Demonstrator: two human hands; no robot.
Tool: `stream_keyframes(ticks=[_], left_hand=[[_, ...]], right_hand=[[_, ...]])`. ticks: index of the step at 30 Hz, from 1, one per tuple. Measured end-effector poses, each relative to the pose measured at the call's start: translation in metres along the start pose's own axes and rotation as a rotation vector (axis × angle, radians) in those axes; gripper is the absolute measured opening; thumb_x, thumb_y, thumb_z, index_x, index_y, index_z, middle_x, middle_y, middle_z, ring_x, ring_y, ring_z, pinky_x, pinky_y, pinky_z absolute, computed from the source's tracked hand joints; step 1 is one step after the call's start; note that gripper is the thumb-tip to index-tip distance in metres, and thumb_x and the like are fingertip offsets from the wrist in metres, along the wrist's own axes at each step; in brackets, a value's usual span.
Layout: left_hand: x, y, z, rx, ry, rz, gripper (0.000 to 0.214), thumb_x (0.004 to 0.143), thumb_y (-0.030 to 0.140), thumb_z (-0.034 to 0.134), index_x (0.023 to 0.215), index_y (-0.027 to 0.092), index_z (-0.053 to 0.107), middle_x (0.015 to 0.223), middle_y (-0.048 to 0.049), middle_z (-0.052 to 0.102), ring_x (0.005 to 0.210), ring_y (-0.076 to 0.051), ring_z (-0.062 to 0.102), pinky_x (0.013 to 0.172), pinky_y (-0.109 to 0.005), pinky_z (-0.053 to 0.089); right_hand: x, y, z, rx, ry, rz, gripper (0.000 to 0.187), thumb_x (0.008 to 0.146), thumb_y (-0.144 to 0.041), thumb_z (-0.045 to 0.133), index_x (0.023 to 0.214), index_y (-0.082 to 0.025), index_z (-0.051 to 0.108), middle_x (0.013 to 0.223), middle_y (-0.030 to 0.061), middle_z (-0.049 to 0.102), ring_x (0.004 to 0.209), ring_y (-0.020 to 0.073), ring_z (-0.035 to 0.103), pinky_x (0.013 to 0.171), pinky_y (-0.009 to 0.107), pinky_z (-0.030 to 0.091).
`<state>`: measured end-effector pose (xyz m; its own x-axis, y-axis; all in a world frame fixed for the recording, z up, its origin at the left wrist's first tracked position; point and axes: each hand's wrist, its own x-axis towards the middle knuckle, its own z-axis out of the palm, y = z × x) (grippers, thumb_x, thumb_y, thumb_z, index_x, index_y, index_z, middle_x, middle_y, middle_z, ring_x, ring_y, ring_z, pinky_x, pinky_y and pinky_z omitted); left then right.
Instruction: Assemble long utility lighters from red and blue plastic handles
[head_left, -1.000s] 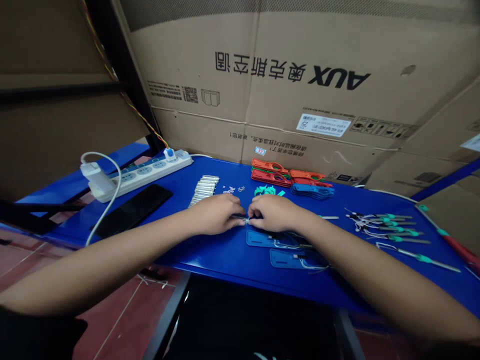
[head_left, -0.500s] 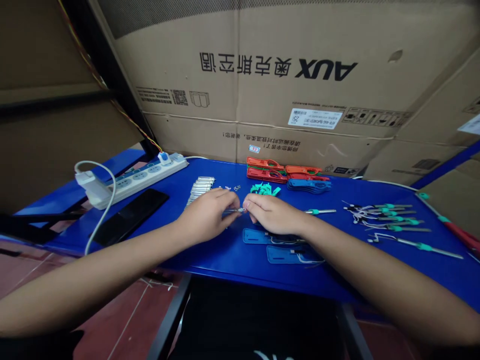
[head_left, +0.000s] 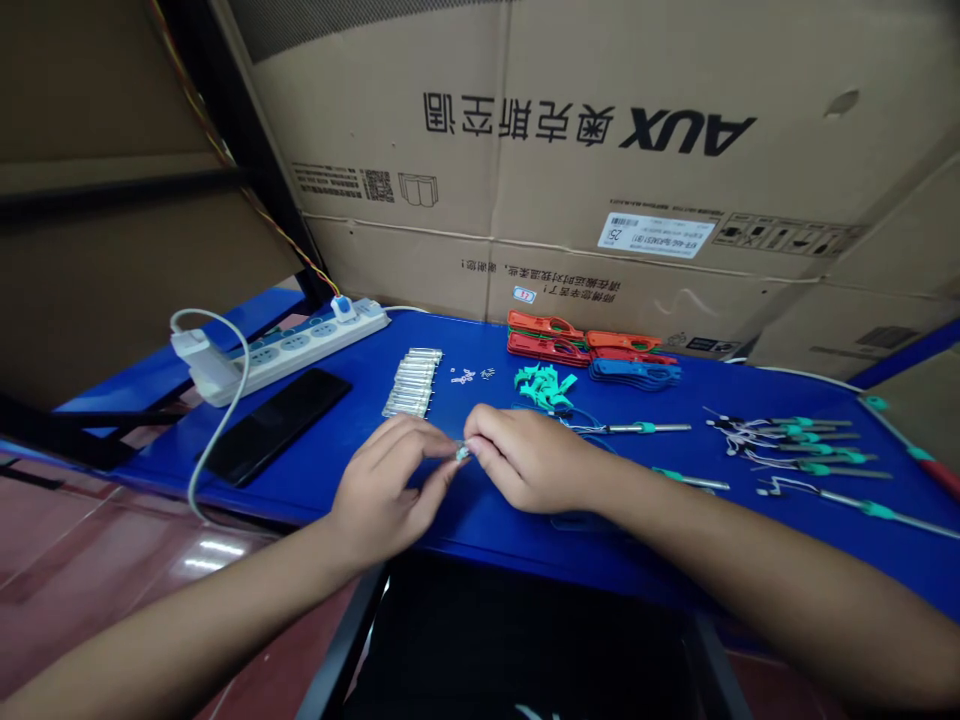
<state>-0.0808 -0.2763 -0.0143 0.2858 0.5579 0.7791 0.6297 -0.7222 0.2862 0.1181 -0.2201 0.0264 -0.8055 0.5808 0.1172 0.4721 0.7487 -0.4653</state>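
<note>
Over the front part of the blue table, my left hand (head_left: 397, 480) and my right hand (head_left: 525, 455) meet fingertip to fingertip. Pinched between the left thumb and fingers is a small silvery-white piece (head_left: 463, 452); its exact kind is too small to make out. My right thumb and fingers close on the other end of that piece and cover part of it. Beyond the left hand lies a row of clear, silvery tubes (head_left: 412, 382). A heap of green strips (head_left: 544, 385) sits past the right hand, with a metal rod with wires (head_left: 652, 428) beside it.
Stacked red, orange and blue plastic pieces (head_left: 547, 345) stand at the back against a cardboard box (head_left: 555, 180). Several wired metal rods (head_left: 817, 445) lie on the right. A black phone (head_left: 277, 425) and a white power strip (head_left: 292, 345) with a looping cable occupy the left.
Both hands have come a little nearer to me, still together, and the left hand has turned so its thumb shows more. The view has shifted slightly, uncovering the tubes and green strips.
</note>
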Motion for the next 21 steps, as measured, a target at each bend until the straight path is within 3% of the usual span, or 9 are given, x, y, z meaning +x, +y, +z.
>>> stream_keyframes(ticks=[5, 9, 11, 14, 16, 21], left_hand=[[-0.013, -0.009, -0.004, 0.09, 0.062, 0.008, 0.022, 0.085, 0.004, 0.067, 0.097, 0.02, 0.058, 0.087, -0.0028, 0.068, 0.081, -0.016, 0.064, 0.074, -0.034, 0.055], [-0.018, -0.013, -0.012, 0.153, 0.111, 0.043, 0.025, 0.084, 0.005, 0.068, 0.099, 0.021, 0.057, 0.088, -0.003, 0.069, 0.083, -0.017, 0.066, 0.076, -0.036, 0.056], [-0.018, -0.02, -0.019, 0.213, 0.03, 0.033, 0.019, 0.087, 0.009, 0.067, 0.098, 0.02, 0.058, 0.089, -0.0035, 0.07, 0.084, -0.018, 0.066, 0.078, -0.036, 0.056], [-0.019, -0.036, -0.026, 0.27, -0.15, -0.041, 0.004, 0.093, 0.02, 0.064, 0.096, 0.018, 0.062, 0.091, -0.0056, 0.071, 0.085, -0.019, 0.066, 0.081, -0.036, 0.055], [-0.02, -0.047, -0.029, 0.275, -0.254, -0.069, 0.01, 0.095, 0.026, 0.06, 0.097, 0.017, 0.064, 0.093, -0.007, 0.072, 0.087, -0.02, 0.066, 0.082, -0.037, 0.055], [-0.023, -0.062, -0.027, 0.312, -0.432, -0.084, 0.024, 0.1, 0.028, 0.049, 0.102, 0.015, 0.069, 0.096, -0.0093, 0.073, 0.087, -0.023, 0.065, 0.079, -0.038, 0.056]], right_hand=[[0.022, -0.001, 0.003, -0.143, -0.064, -0.034, 0.023, 0.1, -0.032, 0.035, 0.104, -0.018, 0.053, 0.095, 0.01, 0.07, 0.074, 0.019, 0.058, 0.064, 0.031, 0.034], [0.036, 0.007, 0.009, -0.142, -0.023, -0.028, 0.024, 0.101, -0.029, 0.035, 0.106, -0.016, 0.054, 0.095, 0.0099, 0.071, 0.078, 0.019, 0.06, 0.066, 0.031, 0.035], [0.042, 0.014, 0.009, -0.157, -0.026, -0.018, 0.024, 0.101, -0.029, 0.036, 0.104, -0.017, 0.057, 0.097, 0.0092, 0.071, 0.082, 0.019, 0.062, 0.068, 0.03, 0.037], [0.055, 0.03, 0.006, -0.321, -0.056, 0.12, 0.028, 0.102, -0.032, 0.037, 0.106, -0.018, 0.06, 0.101, 0.0116, 0.073, 0.084, 0.0214, 0.064, 0.069, 0.031, 0.038], [0.069, 0.046, 0.003, -0.412, -0.057, 0.226, 0.03, 0.101, -0.032, 0.038, 0.11, -0.016, 0.062, 0.105, 0.015, 0.073, 0.086, 0.0242, 0.065, 0.069, 0.032, 0.04], [0.108, 0.08, -0.003, -0.433, -0.036, 0.263, 0.029, 0.098, -0.031, 0.044, 0.109, -0.018, 0.068, 0.114, 0.0135, 0.072, 0.098, 0.0255, 0.066, 0.072, 0.031, 0.044]])
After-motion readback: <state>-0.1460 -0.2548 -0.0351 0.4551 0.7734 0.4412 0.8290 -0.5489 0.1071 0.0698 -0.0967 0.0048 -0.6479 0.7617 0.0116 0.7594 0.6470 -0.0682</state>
